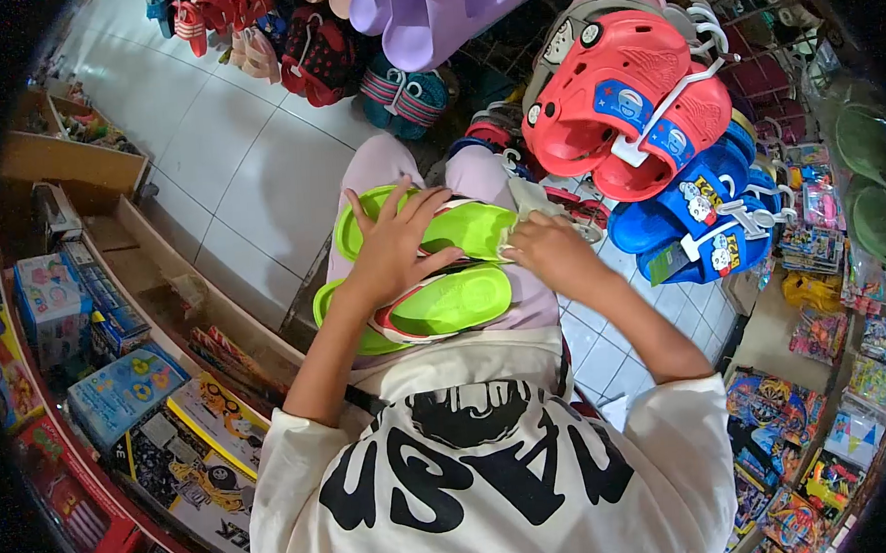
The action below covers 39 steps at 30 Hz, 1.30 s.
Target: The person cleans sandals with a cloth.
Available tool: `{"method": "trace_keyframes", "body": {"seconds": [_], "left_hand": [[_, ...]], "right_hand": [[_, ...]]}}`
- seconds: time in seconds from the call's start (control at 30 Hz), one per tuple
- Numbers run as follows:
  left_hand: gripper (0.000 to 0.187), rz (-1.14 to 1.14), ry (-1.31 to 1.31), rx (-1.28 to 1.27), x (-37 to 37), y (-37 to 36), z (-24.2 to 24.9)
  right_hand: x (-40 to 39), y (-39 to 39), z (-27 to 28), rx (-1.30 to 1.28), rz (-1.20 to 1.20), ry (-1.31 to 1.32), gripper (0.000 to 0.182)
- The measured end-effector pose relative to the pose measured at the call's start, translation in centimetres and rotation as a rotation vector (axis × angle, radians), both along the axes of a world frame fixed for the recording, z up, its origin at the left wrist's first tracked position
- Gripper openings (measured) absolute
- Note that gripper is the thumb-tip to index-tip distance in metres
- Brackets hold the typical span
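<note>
Two lime-green sandals with red, white and black straps lie side by side across my lap. My left hand (401, 241) spans the middle of the far green sandal (481, 232), fingers spread over its strap and thumb along its near edge, holding it. Fingers bent, my right hand (560, 257) pinches a whitish cloth (536, 199) against one end of the same sandal. Part of the cloth is hidden under the fingers. The near green sandal (454, 301) rests just below, touched by neither set of fingertips.
Red clogs (610, 108) and blue slippers (695, 213) hang on white hooks at right. Purple sandals (430, 22) hang ahead. Boxed toys (126, 388) fill the wooden shelf (178, 290) at left. Packaged toys (776, 409) line the right side. White tiles (225, 138) cover the floor.
</note>
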<state>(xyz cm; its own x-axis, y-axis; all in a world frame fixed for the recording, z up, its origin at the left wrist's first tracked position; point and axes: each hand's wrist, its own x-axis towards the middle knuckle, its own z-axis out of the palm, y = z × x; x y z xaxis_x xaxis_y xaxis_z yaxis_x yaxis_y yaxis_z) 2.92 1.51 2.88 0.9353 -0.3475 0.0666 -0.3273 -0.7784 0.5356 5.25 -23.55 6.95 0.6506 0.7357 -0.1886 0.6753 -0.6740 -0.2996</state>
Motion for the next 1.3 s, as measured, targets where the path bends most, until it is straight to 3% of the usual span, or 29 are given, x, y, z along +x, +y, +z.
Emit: {"method": "trace_keyframes", "body": {"seconds": [0.13, 0.17, 0.27, 0.33, 0.47, 0.57, 0.67, 0.8, 0.93, 1.07, 1.17, 1.3], "left_hand": [[0.072, 0.028, -0.018, -0.004, 0.1, 0.4, 0.3], [0.074, 0.031, -0.015, -0.024, 0.3, 0.8, 0.3], [0.08, 0.025, 0.01, -0.072, 0.2, 0.7, 0.4], [0.084, 0.038, 0.019, -0.061, 0.3, 0.6, 1.0], [0.087, 0.032, -0.003, -0.044, 0.4, 0.8, 0.6], [0.086, -0.003, 0.011, -0.035, 0.6, 0.8, 0.3], [0.085, -0.007, 0.011, -0.032, 0.4, 0.5, 0.3], [0.087, 0.015, 0.021, -0.042, 0.6, 0.8, 0.8], [0.09, 0.006, 0.023, -0.15, 0.9, 1.4, 0.2], [0.091, -0.014, 0.027, -0.155, 0.8, 1.8, -0.2], [0.091, -0.001, 0.01, -0.078, 0.8, 2.0, -0.4], [0.088, -0.058, 0.031, -0.116, 0.4, 1.3, -0.4]], "right_hand": [[3.9, -1.6, 2.1, 0.119, -0.08, 0.276, 0.024], [4.0, -1.3, 3.6, 0.089, -0.193, 0.313, 0.025], [2.2, 0.5, 3.3, 0.432, -0.376, 0.129, 0.026], [1.7, 2.7, 2.8, 0.457, -0.231, 0.095, 0.027], [-0.1, 6.3, -4.0, 0.496, 0.006, 0.029, 0.029], [0.8, 5.3, -2.8, 0.522, 0.005, 0.185, 0.029], [1.6, 3.0, -1.2, 0.269, 0.021, 0.281, 0.027], [2.1, 0.1, 0.9, 0.149, -0.054, 0.365, 0.027], [1.7, 1.4, 1.7, 0.571, -0.212, 0.315, 0.023], [0.7, 5.7, -2.9, 0.752, -0.062, 0.244, 0.023], [-0.3, 7.0, -3.5, 0.616, -0.034, 0.084, 0.025], [1.2, 4.9, -2.2, 0.558, 0.001, 0.372, 0.028]]}}
